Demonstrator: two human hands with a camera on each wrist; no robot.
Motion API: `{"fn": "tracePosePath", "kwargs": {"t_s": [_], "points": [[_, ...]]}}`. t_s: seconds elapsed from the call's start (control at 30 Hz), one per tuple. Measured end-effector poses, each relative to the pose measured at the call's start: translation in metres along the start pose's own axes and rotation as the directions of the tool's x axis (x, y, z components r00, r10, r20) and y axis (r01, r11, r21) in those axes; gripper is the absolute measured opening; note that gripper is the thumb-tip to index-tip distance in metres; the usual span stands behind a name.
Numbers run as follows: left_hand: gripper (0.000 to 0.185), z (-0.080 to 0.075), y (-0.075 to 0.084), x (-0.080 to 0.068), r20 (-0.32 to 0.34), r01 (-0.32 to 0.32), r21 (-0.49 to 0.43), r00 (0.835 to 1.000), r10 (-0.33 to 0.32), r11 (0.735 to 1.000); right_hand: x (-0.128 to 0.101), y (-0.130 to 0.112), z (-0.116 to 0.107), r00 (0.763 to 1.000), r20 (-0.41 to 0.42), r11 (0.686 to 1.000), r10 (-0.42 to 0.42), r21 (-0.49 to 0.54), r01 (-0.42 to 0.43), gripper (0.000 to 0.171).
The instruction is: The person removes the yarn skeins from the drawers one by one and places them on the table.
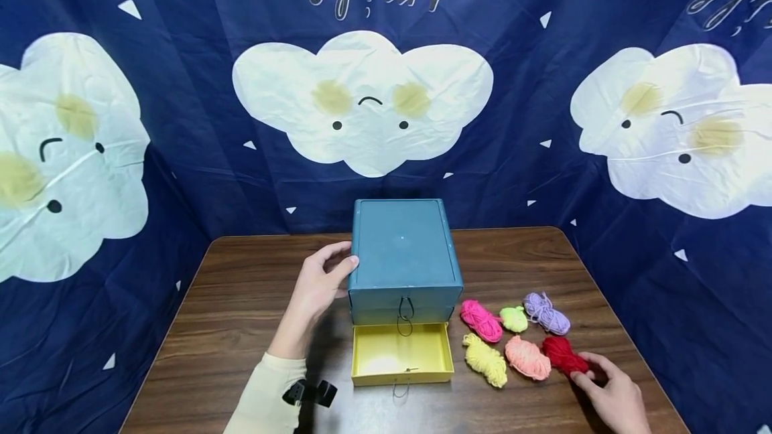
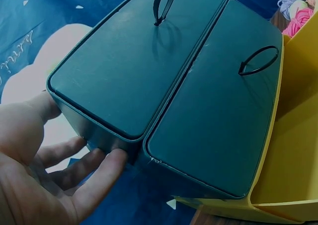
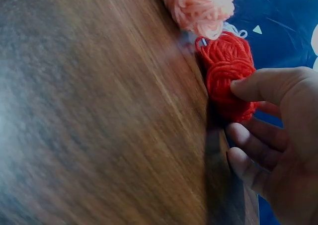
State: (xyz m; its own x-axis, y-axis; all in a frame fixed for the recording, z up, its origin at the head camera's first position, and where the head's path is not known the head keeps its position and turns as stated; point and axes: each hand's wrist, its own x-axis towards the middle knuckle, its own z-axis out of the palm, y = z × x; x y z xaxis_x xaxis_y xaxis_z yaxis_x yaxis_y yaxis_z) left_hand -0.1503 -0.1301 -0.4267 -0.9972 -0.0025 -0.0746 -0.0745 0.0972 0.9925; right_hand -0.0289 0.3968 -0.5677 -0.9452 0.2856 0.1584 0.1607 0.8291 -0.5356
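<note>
Red yarn ball point(image 1: 563, 353) down at four o'clock on the wooden table point(image 1: 241, 300), long axis running from ten to four, far end nudging the salmon yarn point(image 1: 527, 357). Right hand point(image 1: 612, 394) in low from five o'clock, thumb and fingers pinching the ball's near end. Left hand point(image 1: 316, 286) out at nine o'clock of the teal drawer box point(image 1: 403, 253), wrist angled up, fingers relaxed and flat against its side wall. Yellow drawer point(image 1: 402, 353) pulled out toward six.
</note>
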Motion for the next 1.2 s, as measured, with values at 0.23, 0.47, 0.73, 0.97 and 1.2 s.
{"fn": "tracePosePath", "kwargs": {"t_s": [0.23, 0.47, 0.73, 0.97, 1.2], "points": [[0.045, 0.001, 0.000, 0.001, 0.003, -0.001, -0.002, 1.000, 0.001, 1.000, 0.001, 0.001, -0.003, 0.993, -0.021, 0.994, -0.112, 0.003, 0.112, 0.048], [0.046, 0.001, 0.000, 0.000, -0.010, -0.001, 0.015, 1.000, 0.001, 1.000, 0.003, -0.021, -0.010, 0.981, -0.106, 0.986, -0.161, 0.015, 0.164, 0.048], [0.046, 0.001, -0.003, 0.001, -0.014, 0.005, 0.025, 1.000, -0.005, 1.000, 0.003, -0.056, -0.017, 0.948, -0.160, 0.949, -0.276, 0.112, 0.295, 0.042], [0.045, 0.001, -0.003, 0.001, -0.010, 0.007, 0.017, 1.000, -0.006, 1.000, -0.001, -0.081, -0.012, 0.901, -0.181, 0.906, -0.394, 0.088, 0.414, 0.039], [0.045, 0.001, -0.004, 0.002, -0.014, -0.002, 0.015, 1.000, 0.002, 1.000, -0.009, -0.107, 0.006, 0.835, -0.155, 0.823, -0.528, 0.149, 0.548, 0.038]]}}
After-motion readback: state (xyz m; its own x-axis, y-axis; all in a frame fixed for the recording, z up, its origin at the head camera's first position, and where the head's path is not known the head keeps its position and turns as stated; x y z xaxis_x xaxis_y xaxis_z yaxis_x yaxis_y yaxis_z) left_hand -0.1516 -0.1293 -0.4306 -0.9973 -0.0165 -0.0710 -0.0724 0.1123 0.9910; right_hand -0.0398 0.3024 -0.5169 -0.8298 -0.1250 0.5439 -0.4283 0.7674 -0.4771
